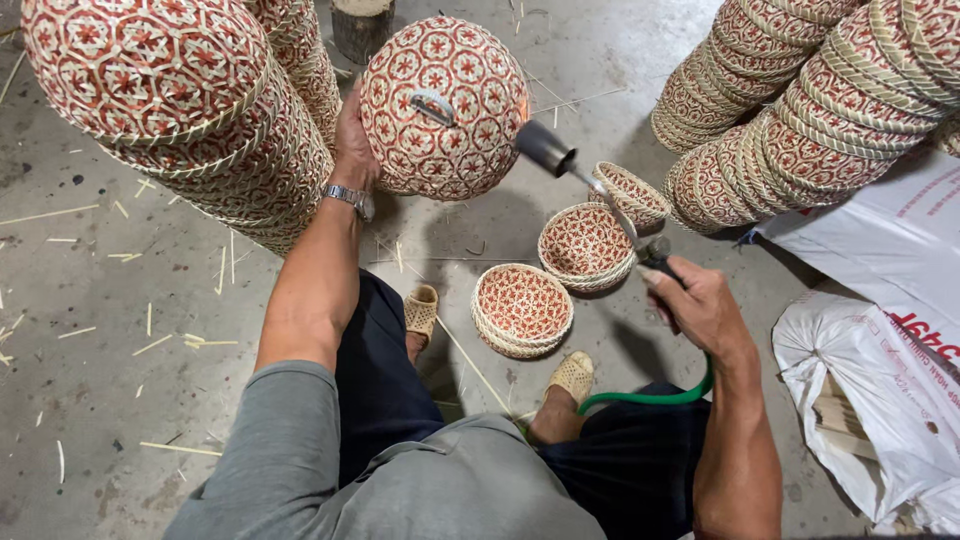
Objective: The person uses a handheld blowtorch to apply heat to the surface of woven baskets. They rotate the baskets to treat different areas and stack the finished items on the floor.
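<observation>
Above the floor, the left hand grasps the upturned woven basket by its far rim; the right hand clenches a torch, its nozzle just beside the basket.

Bare concrete floor lay open at the left, while stacked woven baskets, three small woven bowls and white sacks crowded the right.

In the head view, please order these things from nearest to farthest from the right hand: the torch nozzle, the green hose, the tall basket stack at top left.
From the right hand:
1. Green hose, just below the hand, by the wrist.
2. Torch nozzle, up and left, at the wand's end.
3. Tall basket stack, far left, beyond the left arm.
</observation>
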